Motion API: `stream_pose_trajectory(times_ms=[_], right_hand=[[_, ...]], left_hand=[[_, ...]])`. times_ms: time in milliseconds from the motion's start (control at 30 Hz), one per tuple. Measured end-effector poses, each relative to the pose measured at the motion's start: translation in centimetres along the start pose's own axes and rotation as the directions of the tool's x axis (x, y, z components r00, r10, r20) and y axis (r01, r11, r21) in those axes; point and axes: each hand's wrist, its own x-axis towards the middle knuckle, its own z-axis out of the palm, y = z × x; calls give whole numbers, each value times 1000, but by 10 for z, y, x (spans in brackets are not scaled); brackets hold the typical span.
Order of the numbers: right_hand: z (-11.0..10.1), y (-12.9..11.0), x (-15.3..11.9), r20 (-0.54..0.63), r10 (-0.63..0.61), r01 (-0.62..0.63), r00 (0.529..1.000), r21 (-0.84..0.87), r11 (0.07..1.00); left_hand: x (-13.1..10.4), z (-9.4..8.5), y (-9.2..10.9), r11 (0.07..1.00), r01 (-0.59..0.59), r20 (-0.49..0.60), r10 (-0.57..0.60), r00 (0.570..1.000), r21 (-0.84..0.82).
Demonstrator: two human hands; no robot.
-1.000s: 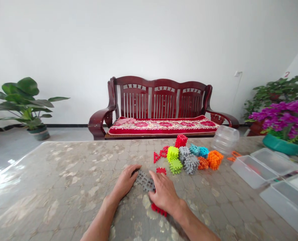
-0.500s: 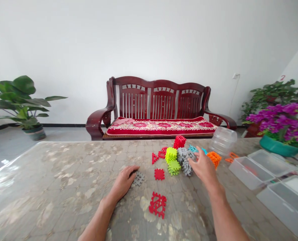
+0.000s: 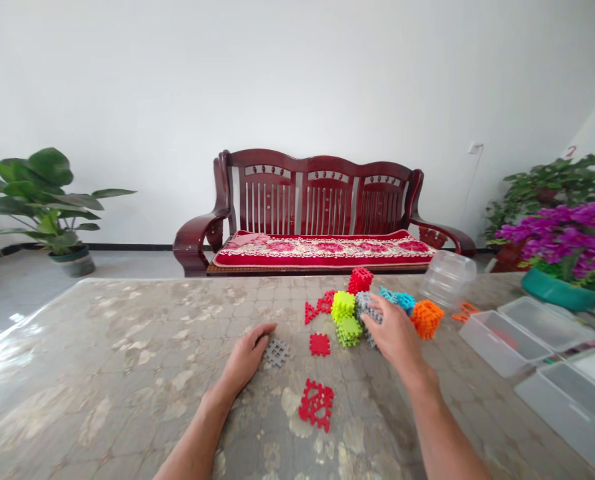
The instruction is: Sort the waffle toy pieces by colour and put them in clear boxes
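Observation:
My left hand (image 3: 247,353) rests on the table, fingers stretched and thumb apart, beside a flat grey interlocking tile with a lattice centre (image 3: 277,353). My right hand (image 3: 395,330) reaches over the stacked grey tiles (image 3: 363,302), with thumb and fingers around a grey tile at the stack; the hand partly hides it. Touching the grey stack on its left are yellow-green tile stacks (image 3: 348,331). A single red square tile (image 3: 320,345) lies between my hands. Nearer me is a red openwork tile with smaller red pieces in it (image 3: 316,405).
Behind stand a red stack (image 3: 360,280) and loose red pieces (image 3: 325,302). Blue tiles (image 3: 402,301) and an orange stack (image 3: 427,319) lie to the right. Further right are a clear jar (image 3: 448,279), plastic boxes (image 3: 502,343) and a flower pot (image 3: 560,290).
My right hand has moved left and slightly toward me, closer over the grey stack, uncovering more blue tiles. My left hand has shifted slightly left of the grey lattice tile.

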Motion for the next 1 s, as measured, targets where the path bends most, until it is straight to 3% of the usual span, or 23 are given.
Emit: stream_pose_trajectory(times_ms=[67,200,333,467,633,867,1000], right_hand=[[14,-24,-13,136,-90,79,987,83,993],[47,-68,-41,331,-266,204,905,211,956],[73,-96,-54,393,-354,294,848,206,933],[91,-113,-56,382,-406,364,830,179,914],[102,-118,-61,352,-447,404,823,193,894],[100,-108,-59,349,-443,400,826,191,897],[84,-94,-52,273,-384,339,882,199,920]], left_hand=[[1,-1,-1,998,58,-67,-60,996,-30],[1,-7,-1,985,163,-197,-147,969,64],[1,-12,0,971,171,-210,-134,968,167],[2,-12,1,970,127,-174,-91,980,209],[2,-12,-1,964,122,-172,-83,982,234],[2,-13,1,958,116,-156,-76,985,264],[3,-13,0,956,112,-157,-71,985,270]])
